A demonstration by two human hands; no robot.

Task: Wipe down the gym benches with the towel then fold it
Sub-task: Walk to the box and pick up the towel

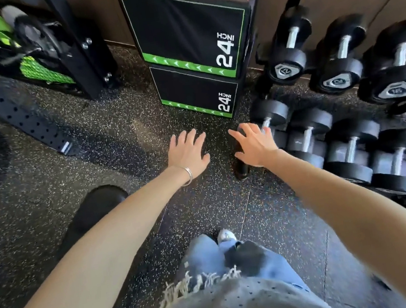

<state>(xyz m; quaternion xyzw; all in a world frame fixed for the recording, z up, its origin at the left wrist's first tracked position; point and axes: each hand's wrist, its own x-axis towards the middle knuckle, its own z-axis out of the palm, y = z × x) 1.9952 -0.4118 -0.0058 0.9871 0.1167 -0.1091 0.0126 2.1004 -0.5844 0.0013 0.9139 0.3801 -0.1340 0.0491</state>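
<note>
My left hand (187, 150) is stretched out in front of me over the speckled rubber floor (107, 152), fingers spread and straight, holding nothing. My right hand (254, 143) is stretched out beside it in the same way, fingers spread, just left of the lowest dumbbells. Neither hand touches anything that I can make out. No towel and no bench show in this view.
Two stacked black and green plyo boxes (191, 50) stand ahead against the wall. A dumbbell rack (347, 105) fills the right side. A black perforated rack frame (5, 104) and green gear (34, 71) lie at left. A dark rounded object (94, 209) sits under my left forearm.
</note>
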